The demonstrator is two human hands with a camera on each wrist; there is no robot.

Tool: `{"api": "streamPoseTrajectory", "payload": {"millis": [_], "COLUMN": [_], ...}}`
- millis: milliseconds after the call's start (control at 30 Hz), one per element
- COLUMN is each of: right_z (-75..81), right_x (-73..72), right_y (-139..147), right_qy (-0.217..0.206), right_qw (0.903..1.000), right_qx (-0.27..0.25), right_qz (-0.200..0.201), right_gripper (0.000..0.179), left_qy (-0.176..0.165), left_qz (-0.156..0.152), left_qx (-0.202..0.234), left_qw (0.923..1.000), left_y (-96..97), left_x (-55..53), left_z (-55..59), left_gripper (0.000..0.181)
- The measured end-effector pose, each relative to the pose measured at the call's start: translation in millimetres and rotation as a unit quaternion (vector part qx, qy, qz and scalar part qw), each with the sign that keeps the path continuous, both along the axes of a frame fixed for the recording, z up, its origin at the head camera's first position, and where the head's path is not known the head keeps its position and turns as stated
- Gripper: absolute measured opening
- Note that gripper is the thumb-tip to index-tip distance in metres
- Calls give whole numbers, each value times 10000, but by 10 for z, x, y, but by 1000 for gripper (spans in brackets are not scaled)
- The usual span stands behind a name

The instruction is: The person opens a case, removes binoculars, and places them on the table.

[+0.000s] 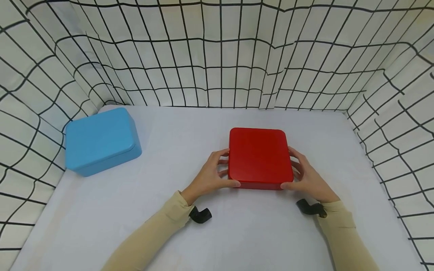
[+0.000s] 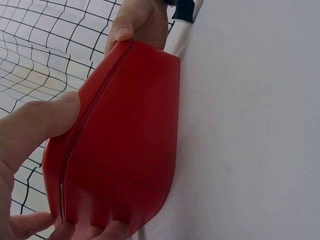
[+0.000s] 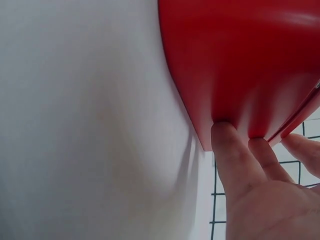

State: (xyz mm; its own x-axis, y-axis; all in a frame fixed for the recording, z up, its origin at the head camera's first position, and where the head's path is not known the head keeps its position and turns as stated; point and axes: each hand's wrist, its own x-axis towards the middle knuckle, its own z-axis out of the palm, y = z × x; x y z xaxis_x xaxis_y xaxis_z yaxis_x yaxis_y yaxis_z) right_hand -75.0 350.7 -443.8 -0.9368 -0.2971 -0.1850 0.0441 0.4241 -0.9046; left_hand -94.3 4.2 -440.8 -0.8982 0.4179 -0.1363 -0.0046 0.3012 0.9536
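Note:
A red rectangular box (image 1: pixel 260 156) with rounded corners lies on the white table, right of centre in the head view. Its lid is closed, and a thin seam runs below the lid in the left wrist view. My left hand (image 1: pixel 211 174) grips the left side, its thumb on the near left corner. On the opposite side my right hand (image 1: pixel 307 180) holds the box, thumb at the near right corner. In the right wrist view, fingertips (image 3: pixel 223 131) press against the box's side wall. The box's underside is hidden.
A light blue box (image 1: pixel 101 141), also closed, stands at the far left of the white table (image 1: pixel 176 135). White walls with a black grid (image 1: pixel 217 56) enclose the back and both sides. Black curved pieces (image 1: pixel 200 215) sit by both wrists.

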Motion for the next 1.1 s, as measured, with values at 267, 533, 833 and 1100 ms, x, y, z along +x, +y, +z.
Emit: {"api": "streamPoseTrajectory", "payload": {"millis": [267,533,833,1100], "right_z": [8,32,63,66], "right_x": [8,41,54,76], "right_y": [87,172,243,319], "right_qy": [19,-76,-109,-160], "right_qw": [9999,9999,9999,9997], "right_qx": [94,128,101,179], "right_qz": [42,-21,41,74], "right_gripper": [115,116,116,116], "left_qy": [-11,59,14,-36], "left_qz": [-51,-58,-141,-224], "left_qx": [71,171,211,243], "left_qw": [10000,9998,9997,9994], "left_y": [70,154,210,273], "left_x": [5,22,26,60], "left_z": [-1,2,-30,-28], "left_gripper": [102,103,103,101]}}
